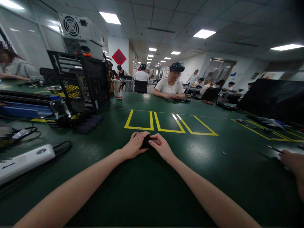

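Note:
Between my two hands, low over the green table (142, 190), is a small black object (145, 142) whose kind I cannot make out. My left hand (135, 145) wraps round it from the left, fingers over the top and thumb below. From the right, my right hand (161, 145) pinches its edge with thumb and bent fingers. Most of the object is hidden by the fingers. Just beyond the hands lie yellow tape outlines (140, 128) on the tabletop.
To the left stand an open black computer case (83, 82), a plastic bottle (59, 106) and a white power strip (28, 161) with a black cable. A paper cup (117, 88) is farther back. Another person's hand (292, 163) holds a thin tool at right. A person (169, 84) sits opposite.

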A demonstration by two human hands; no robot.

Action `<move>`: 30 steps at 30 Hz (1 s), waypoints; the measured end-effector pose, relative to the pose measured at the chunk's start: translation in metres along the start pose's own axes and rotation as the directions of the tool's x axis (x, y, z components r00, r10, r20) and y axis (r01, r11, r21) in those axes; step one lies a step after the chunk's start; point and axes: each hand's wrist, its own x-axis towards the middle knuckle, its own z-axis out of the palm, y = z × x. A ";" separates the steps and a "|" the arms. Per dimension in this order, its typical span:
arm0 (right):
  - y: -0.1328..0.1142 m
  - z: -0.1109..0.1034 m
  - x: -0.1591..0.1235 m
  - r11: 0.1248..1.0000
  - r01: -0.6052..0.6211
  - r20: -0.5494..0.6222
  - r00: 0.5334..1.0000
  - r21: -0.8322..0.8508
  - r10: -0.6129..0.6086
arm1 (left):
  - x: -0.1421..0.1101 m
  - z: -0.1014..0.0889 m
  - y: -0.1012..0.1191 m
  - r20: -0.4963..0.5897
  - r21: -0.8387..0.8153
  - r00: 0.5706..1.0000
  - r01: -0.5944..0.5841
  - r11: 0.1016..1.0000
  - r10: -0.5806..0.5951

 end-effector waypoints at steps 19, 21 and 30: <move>-0.007 0.002 -0.006 0.994 -0.042 0.094 0.995 0.096 0.033 | 0.000 0.005 -0.001 -0.022 0.008 1.000 0.022 1.000 -0.022; -0.008 0.002 -0.004 0.994 -0.050 0.062 0.997 0.100 0.044 | 0.000 0.003 0.000 -0.012 0.005 1.000 0.025 1.000 -0.025; -0.002 0.002 -0.001 0.997 -0.076 0.041 0.996 -0.006 0.076 | 0.001 0.003 0.002 -0.006 -0.007 0.999 0.042 0.999 -0.042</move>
